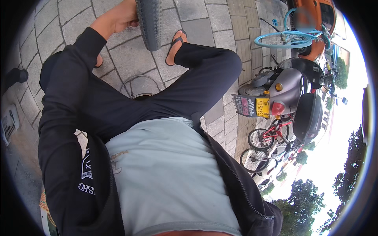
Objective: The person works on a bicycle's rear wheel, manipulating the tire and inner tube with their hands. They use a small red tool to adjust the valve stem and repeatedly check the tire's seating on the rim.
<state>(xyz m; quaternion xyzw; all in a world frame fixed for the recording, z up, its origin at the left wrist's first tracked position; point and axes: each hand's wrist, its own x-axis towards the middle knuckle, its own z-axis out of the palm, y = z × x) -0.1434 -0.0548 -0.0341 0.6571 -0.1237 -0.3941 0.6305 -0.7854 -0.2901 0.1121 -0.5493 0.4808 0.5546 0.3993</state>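
Note:
At the top of the head view, my left hand (124, 17) reaches up against the side of a bicycle wheel with a knobbly black tyre (151, 29). Its fingers are curled in at the wheel, and their tips are partly hidden behind the tyre. The picture's upper edge cuts off much of the wheel. My left arm stretches forward in a black sleeve. My right hand is out of sight. Between my spread knees a thin metal hoop (138, 76) lies low near the paving, partly covered by my trousers.
To the right stand a grey scooter (289, 86) with a black top box (307, 118), a light-blue bicycle (283, 39) and a red bicycle (267, 137). An orange vehicle (315, 23) is behind them. On the left sits a pale tray (10, 124) holding dark items.

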